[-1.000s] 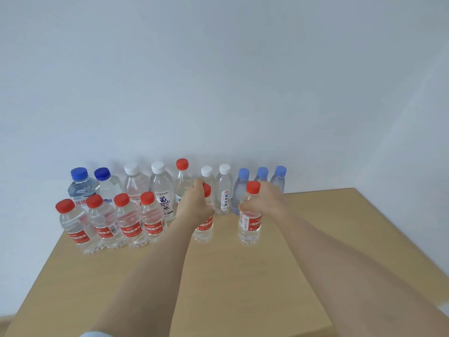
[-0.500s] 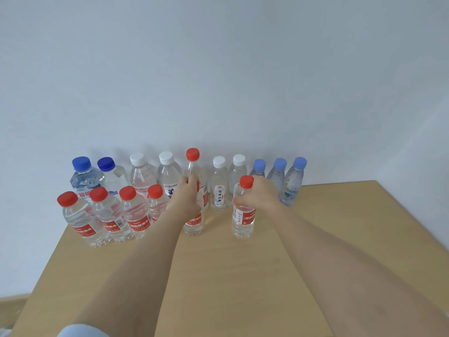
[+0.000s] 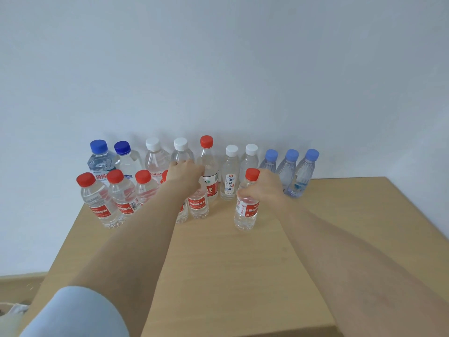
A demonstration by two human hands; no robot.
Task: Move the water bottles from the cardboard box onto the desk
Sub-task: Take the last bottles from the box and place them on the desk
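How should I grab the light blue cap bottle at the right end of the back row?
Probably round the slim neck just under the cap of the end bottle, coming from its right. It stands upright and widens lower down, so the neck suits small fingers, and a neighbouring blue-capped bottle crowds its left while nothing stands on its right.

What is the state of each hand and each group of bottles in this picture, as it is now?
left hand, grips the red-label bottle at its top.
right hand, grips the red-cap bottle below its cap.
red-label bottle, upright on the desk.
red-cap bottle, upright on the desk.
front row bottles, upright, capped.
back row bottles, upright, capped.
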